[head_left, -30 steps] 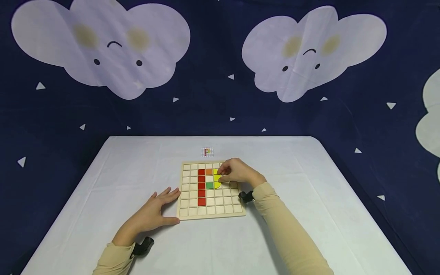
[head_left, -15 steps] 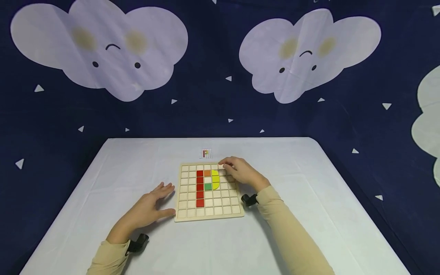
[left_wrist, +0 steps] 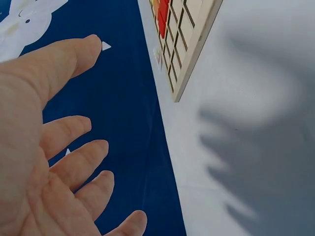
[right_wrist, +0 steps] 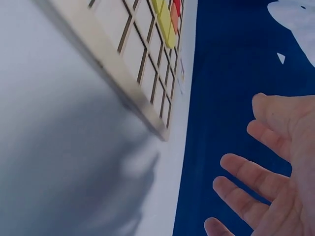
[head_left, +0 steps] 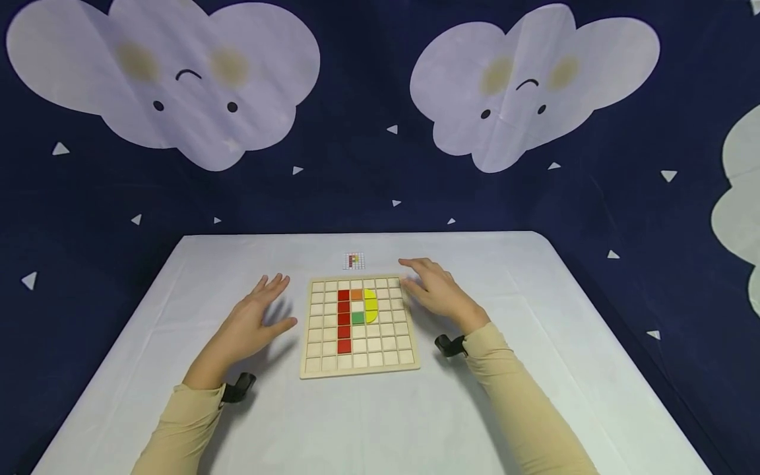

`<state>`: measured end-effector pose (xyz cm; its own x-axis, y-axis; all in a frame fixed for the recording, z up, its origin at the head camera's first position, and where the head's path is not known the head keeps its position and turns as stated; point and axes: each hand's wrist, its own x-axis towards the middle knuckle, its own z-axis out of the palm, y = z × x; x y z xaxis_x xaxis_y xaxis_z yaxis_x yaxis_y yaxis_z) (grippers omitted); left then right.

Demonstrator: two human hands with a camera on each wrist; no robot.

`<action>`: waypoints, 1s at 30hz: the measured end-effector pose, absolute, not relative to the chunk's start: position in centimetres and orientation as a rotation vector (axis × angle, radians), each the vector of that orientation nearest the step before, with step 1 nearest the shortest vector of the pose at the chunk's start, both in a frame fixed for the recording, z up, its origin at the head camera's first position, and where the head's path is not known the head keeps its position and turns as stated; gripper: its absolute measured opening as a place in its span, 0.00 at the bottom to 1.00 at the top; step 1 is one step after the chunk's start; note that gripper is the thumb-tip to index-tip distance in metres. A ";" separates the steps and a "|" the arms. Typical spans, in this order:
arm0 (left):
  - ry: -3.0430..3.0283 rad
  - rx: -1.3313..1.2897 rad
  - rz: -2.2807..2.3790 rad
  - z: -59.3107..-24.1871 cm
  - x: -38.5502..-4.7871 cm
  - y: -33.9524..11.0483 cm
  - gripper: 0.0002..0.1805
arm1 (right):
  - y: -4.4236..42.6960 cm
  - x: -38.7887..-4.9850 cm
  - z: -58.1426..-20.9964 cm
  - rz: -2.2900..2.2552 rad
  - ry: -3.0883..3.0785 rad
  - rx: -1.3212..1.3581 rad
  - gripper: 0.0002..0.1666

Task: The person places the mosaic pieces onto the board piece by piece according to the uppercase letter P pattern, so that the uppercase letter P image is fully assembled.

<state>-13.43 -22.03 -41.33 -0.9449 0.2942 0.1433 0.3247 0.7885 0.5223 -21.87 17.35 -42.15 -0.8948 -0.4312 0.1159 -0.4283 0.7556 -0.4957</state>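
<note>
A square wooden grid board (head_left: 359,375) lies flat on the white table. Set in its cells are a column of red tiles (head_left: 344,319), an orange tile (head_left: 356,294), a green tile (head_left: 357,318) and several yellow tiles (head_left: 371,305), two of them with a rounded corner. To the left of the board hovers my left hand (head_left: 249,326), fingers spread and holding nothing. My right hand (head_left: 442,293) is raised by the upper right corner of the board, its fingers loosely extended. Both wrist views show bare palms with nothing in them.
A small printed card (head_left: 353,261) with a matching coloured grid pattern lies just beyond the board. The white table (head_left: 356,429) ends at a dark blue backdrop (head_left: 368,185) with clouds behind it.
My right hand has drawn away from the yellow tiles toward the right. My left hand has come off the board's left edge and lifted up and away. The tiles stay in place.
</note>
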 end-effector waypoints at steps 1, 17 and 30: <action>-2.922 -0.507 -0.864 -41.3 -13.5 -22.0 0.46 | 17.4 -21.8 -42.2 -0.821 2.937 -0.717 0.29; -3.062 -0.548 -0.862 -43.2 -12.6 -20.7 0.55 | 12.6 -22.1 -43.9 -0.658 2.848 -0.911 0.14; -3.067 -0.548 -0.830 -43.1 -12.7 -20.9 0.53 | 11.7 -21.9 -43.8 -0.605 2.875 -0.900 0.11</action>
<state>-12.73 -20.90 -43.10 -0.9388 0.3444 0.0085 0.3017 0.8101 0.5027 -21.91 11.75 -43.84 -0.8261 -0.5612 0.0511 -0.5341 0.7510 -0.3883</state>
